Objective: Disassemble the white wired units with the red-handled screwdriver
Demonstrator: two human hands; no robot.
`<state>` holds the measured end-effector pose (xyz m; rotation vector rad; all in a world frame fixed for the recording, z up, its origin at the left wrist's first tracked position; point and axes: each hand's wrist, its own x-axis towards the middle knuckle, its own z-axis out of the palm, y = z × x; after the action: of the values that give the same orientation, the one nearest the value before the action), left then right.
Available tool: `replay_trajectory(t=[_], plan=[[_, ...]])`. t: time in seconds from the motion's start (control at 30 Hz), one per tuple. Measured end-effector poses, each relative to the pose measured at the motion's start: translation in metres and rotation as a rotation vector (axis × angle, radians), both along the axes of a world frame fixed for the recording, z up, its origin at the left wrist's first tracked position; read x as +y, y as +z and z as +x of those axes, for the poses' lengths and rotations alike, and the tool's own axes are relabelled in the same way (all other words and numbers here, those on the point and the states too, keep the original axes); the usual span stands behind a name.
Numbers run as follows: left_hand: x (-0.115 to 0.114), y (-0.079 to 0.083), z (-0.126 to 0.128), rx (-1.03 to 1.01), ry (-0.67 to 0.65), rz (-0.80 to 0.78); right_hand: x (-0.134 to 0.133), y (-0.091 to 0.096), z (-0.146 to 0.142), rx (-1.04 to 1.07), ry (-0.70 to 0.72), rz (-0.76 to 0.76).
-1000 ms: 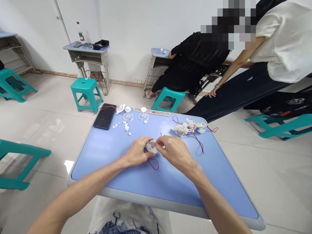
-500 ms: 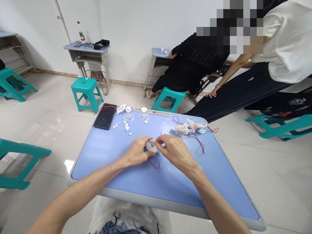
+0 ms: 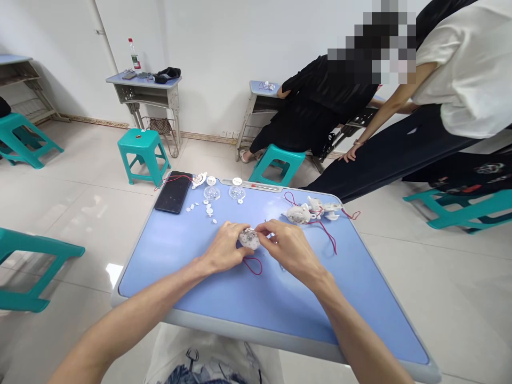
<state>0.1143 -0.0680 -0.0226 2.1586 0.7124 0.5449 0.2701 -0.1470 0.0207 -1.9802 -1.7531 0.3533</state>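
Observation:
A small round whitish, partly clear plastic casing (image 3: 249, 240) is gripped at its left side by the fingers and thumb of my left hand (image 3: 223, 248), just above the desk. My right hand (image 3: 291, 244) is pinched at the casing's right edge. Whatever lies between those fingertips is too small to make out. A red cord loop (image 3: 261, 266) hangs below the casing onto the desk. Beyond my hands lie two clear round plastic shells (image 3: 212, 193) and several tiny white parts (image 3: 209, 212). To the right sits a cluster of similar whitish casings (image 3: 299, 214) with red cords.
A black phone (image 3: 174, 196) lies at the blue desk's (image 3: 160, 277) far left, beside a white part (image 3: 199, 180) with red cord. A green stool (image 3: 140, 144) and a small desk (image 3: 144, 80) stand beyond. Two people (image 3: 320, 106) are at the back right.
My right fingers have shifted slightly at the casing's edge. The casing is tilted a little differently, and my left hand keeps its hold.

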Motion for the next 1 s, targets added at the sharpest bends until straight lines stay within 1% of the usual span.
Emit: replay_trajectory(t=[0.1, 0.3, 0.4, 0.47, 0.57, 0.7, 0.77, 0.87, 1.0], plan=[[0.001, -0.001, 0.0, -0.005, 0.006, -0.003, 0.001, 0.0, 0.002, 0.08, -0.013, 0.007], [0.0, -0.003, 0.002, -0.013, 0.011, -0.018, 0.008, -0.002, 0.01, 0.319, -0.063, -0.012], [0.0, -0.002, 0.001, -0.001, 0.018, -0.038, 0.019, -0.001, 0.018, 0.385, -0.098, 0.002], [0.0, -0.001, 0.001, 0.007, 0.019, -0.04, 0.031, 0.001, 0.026, 0.393, -0.118, 0.031], [-0.001, -0.001, 0.0, 0.0, 0.019, -0.035, 0.055, 0.005, 0.036, 0.322, -0.095, 0.077], [-0.001, 0.0, -0.001, -0.001, 0.017, -0.041, 0.089, 0.002, 0.043, 0.028, -0.067, 0.124], [-0.001, 0.0, -0.001, -0.001, 0.019, -0.048, 0.101, -0.004, 0.042, -0.06, -0.049, 0.122], [-0.001, 0.0, -0.001, 0.005, 0.024, -0.05, 0.112, -0.012, 0.038, -0.119, -0.026, 0.101], [-0.001, 0.0, -0.001, 0.013, 0.027, -0.04, 0.115, -0.016, 0.031, -0.196, -0.02, 0.069]])
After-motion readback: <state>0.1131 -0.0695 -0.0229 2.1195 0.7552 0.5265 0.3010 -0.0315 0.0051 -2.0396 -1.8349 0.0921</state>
